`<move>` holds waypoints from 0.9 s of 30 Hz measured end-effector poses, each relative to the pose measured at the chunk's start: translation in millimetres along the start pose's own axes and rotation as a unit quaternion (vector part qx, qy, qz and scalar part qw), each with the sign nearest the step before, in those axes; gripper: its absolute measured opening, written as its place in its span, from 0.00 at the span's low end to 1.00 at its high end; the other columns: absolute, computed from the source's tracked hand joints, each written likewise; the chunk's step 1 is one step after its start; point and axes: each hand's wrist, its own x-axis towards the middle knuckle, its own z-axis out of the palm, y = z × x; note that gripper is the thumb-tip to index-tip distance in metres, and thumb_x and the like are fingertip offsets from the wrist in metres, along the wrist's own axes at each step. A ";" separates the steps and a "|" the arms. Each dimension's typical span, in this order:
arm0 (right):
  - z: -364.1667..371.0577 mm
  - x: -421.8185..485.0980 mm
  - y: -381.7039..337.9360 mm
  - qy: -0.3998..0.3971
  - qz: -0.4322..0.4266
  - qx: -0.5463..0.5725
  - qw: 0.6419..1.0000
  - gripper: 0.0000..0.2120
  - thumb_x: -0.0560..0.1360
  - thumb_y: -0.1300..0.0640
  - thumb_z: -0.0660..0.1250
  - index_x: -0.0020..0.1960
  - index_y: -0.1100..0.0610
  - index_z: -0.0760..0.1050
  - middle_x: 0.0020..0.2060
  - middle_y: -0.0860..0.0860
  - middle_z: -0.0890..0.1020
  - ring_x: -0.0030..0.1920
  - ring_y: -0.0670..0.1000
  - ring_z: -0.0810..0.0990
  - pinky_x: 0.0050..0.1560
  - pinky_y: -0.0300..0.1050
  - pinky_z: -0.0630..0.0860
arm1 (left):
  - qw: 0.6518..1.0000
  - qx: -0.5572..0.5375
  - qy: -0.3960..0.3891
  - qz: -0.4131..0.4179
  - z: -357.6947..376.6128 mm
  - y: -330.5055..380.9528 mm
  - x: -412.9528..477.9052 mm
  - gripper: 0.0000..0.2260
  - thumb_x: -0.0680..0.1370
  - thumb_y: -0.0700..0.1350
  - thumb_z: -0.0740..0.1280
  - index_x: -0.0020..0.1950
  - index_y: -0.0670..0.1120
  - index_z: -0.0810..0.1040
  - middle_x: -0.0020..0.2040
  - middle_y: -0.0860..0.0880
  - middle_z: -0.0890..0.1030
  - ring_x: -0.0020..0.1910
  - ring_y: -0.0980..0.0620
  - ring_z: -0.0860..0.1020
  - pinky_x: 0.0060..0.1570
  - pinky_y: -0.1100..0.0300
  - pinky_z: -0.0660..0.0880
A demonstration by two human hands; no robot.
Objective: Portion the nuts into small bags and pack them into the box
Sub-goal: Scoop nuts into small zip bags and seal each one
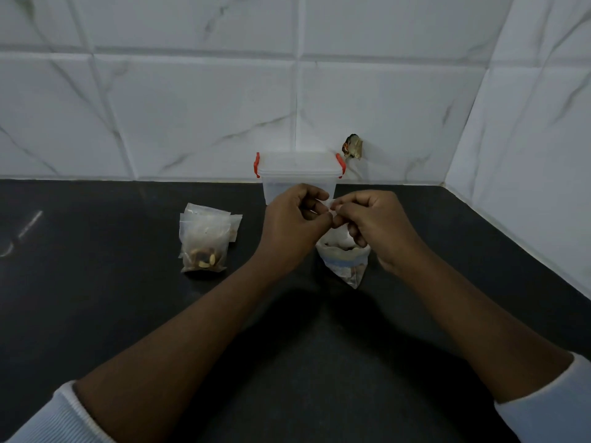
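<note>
Over the dark worktop (pixel 96 298), left hand (pixel 292 225) and right hand (pixel 374 228) each pinch the mouth of a small bag (pixel 329 204) held between them; probably sealing: keep it upright and press along the strip end to end; nut bag (pixel 345 265) just beneath the right hand; filled bags (pixel 204 241) left of the hands; lidded box (pixel 299 169) just behind

The left forearm (pixel 179 340) and right forearm (pixel 473 321) come bare out of pale pushed-up sleeves (pixel 54 417) and angle inward until the hands meet. The left hand (pixel 294 225) and right hand (pixel 372 228) both have curled fingers (backs turned up toward the camera). Thumb and forefinger of each pinch the top of a small bag (pixel 330 204) between them.
</note>
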 end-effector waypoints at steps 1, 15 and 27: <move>-0.7 0.3 0.5 0.002 -0.009 -0.018 1.000 0.09 0.79 0.63 0.67 0.49 0.58 0.86 0.35 0.52 0.86 0.28 0.47 0.73 0.26 0.39 0.68 | 1.000 -0.006 0.004 -0.002 -0.6 0.8 0.1 0.13 0.74 0.42 0.76 0.57 0.44 0.81 0.43 0.51 0.85 0.39 0.54 0.83 0.41 0.65 0.80; -16.7 5.6 6.2 -0.072 -0.220 -0.286 0.930 0.09 0.77 0.61 0.70 0.53 0.52 0.87 0.40 0.46 0.87 0.39 0.44 0.84 0.40 0.42 0.79 | 0.997 0.005 -0.035 0.063 -6.5 3.6 0.3 0.10 0.76 0.36 0.73 0.56 0.45 0.82 0.47 0.52 0.84 0.46 0.57 0.84 0.49 0.65 0.81; -18.7 9.4 10.2 -0.067 -0.165 -0.199 0.964 0.05 0.77 0.59 0.73 0.51 0.55 0.88 0.37 0.49 0.87 0.37 0.48 0.86 0.39 0.47 0.81 | 0.995 -0.029 -0.053 0.080 -10.3 3.4 3.2 0.09 0.75 0.34 0.73 0.52 0.44 0.83 0.47 0.50 0.85 0.47 0.53 0.84 0.51 0.56 0.83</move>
